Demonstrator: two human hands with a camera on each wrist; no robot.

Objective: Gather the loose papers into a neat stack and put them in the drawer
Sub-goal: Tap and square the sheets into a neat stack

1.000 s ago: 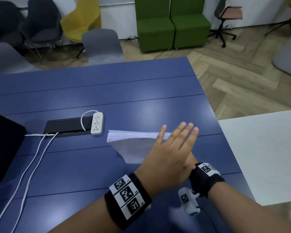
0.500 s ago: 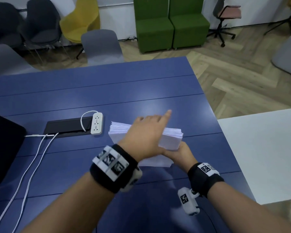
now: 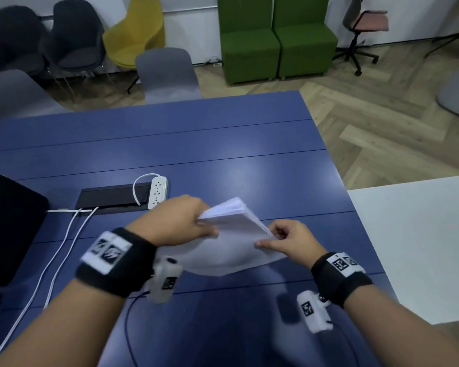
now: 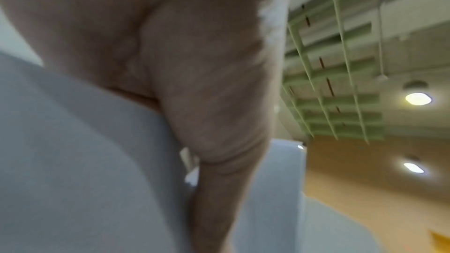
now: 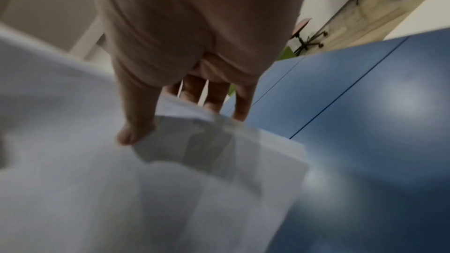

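A thick stack of white papers (image 3: 233,229) is held tilted above the blue table (image 3: 223,160). My left hand (image 3: 180,223) grips the stack's left edge, thumb on top. At the right corner my right hand (image 3: 289,239) pinches the papers (image 5: 194,141) between thumb and fingers. The near part of the stack sags and is blurred. In the left wrist view the papers (image 4: 73,161) fill the lower left under my left hand (image 4: 194,84). In the right wrist view my right hand (image 5: 190,64) hangs over the sheets. No drawer is in view.
A white power strip (image 3: 157,191) lies beside a black cable tray (image 3: 112,196), with white cables (image 3: 61,247) running to the front left. A black object (image 3: 8,226) sits at the left edge. A white table (image 3: 414,242) adjoins on the right. Chairs stand beyond the table.
The left hand went from lying over the stack to gripping its left edge. Both hands have lifted and tilted the stack, pulling it nearer.
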